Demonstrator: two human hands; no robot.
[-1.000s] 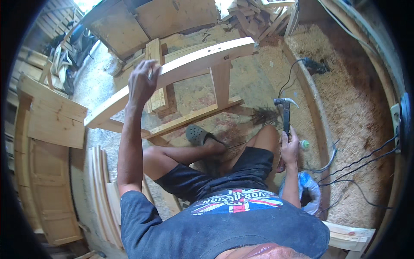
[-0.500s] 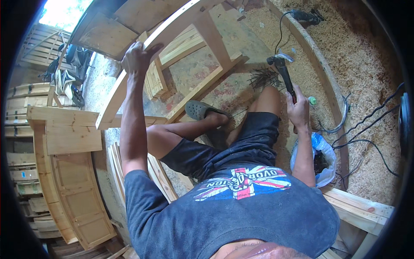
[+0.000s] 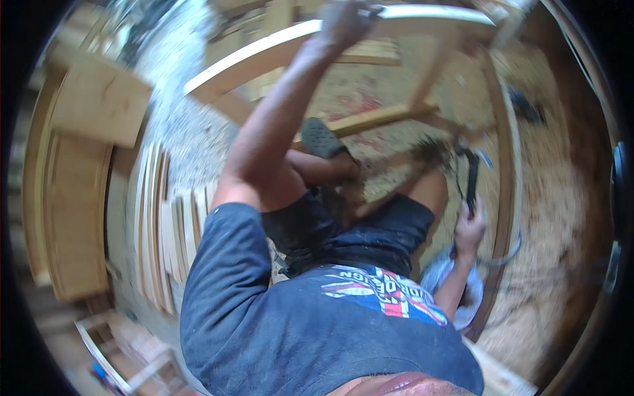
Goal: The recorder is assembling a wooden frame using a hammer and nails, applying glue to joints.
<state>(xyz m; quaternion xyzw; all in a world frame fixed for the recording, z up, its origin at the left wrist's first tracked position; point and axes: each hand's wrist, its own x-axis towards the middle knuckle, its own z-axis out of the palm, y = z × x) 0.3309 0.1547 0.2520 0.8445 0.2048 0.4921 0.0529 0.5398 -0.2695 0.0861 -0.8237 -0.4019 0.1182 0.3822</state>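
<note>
A pale wooden frame (image 3: 264, 58) with a curved top board stands across the upper middle, its lower rail on the floor. My left hand (image 3: 347, 25), blurred, is closed over the curved board's upper edge. At the right, my right hand (image 3: 469, 228) grips a hammer (image 3: 471, 178) by its dark handle, head pointing away from me and apart from the frame. Close to the hammer head, a pile of nails (image 3: 429, 150) lies on the floor. A pale plastic bag (image 3: 473, 296) sits beside my right forearm, its contents unclear.
My bent legs and a clog (image 3: 321, 140) are between me and the frame. Wood strips (image 3: 153, 224) lie at the left near a panelled wooden piece (image 3: 78, 211). A long beam (image 3: 503, 198) borders the wood shavings (image 3: 548, 231) on the right, where cables run.
The view has swung, and the frame now appears farther right and more level. My left hand sits farther along the curved board. The hammer stays in my right hand, more upright.
</note>
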